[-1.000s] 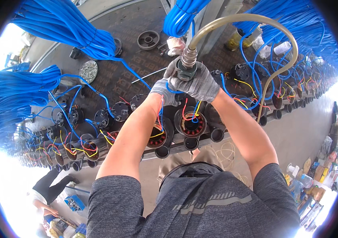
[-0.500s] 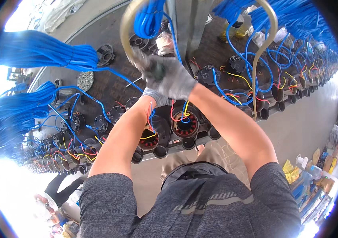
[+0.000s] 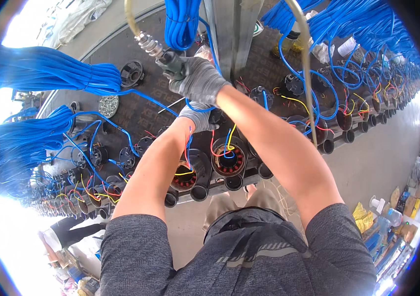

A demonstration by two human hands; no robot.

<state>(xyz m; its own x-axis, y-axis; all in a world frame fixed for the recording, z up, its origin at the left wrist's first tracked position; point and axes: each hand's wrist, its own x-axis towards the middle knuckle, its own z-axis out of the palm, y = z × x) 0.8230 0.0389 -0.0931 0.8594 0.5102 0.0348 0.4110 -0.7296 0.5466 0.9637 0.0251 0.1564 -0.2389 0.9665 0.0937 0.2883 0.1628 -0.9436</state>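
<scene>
My right hand [image 3: 199, 81], in a grey glove, is closed around a dark air tool [image 3: 171, 64]. A metal coupling [image 3: 148, 44] joins the tool to a beige hose. Below it, my left hand [image 3: 196, 116], also gloved, is at a black motor cover [image 3: 217, 117] with a blue cable looping above. The right hand and forearm partly hide this cover and the left fingers, so the left grip does not show clearly. Nearer me, two open motor housings [image 3: 228, 163] show reddish windings, with red, yellow and blue wires rising from them.
Rows of motor housings [image 3: 344, 118] line the bench's near edge on both sides. Thick blue cable coils [image 3: 52, 69] hang at left and above. A metal post [image 3: 229, 39] stands behind my hands. A dish of screws [image 3: 108, 105] lies left; the hose [image 3: 306, 59] hangs right.
My right hand has moved slightly left with the air tool, which now tilts toward the upper left. The hose has swung left. My left hand has hardly moved.
</scene>
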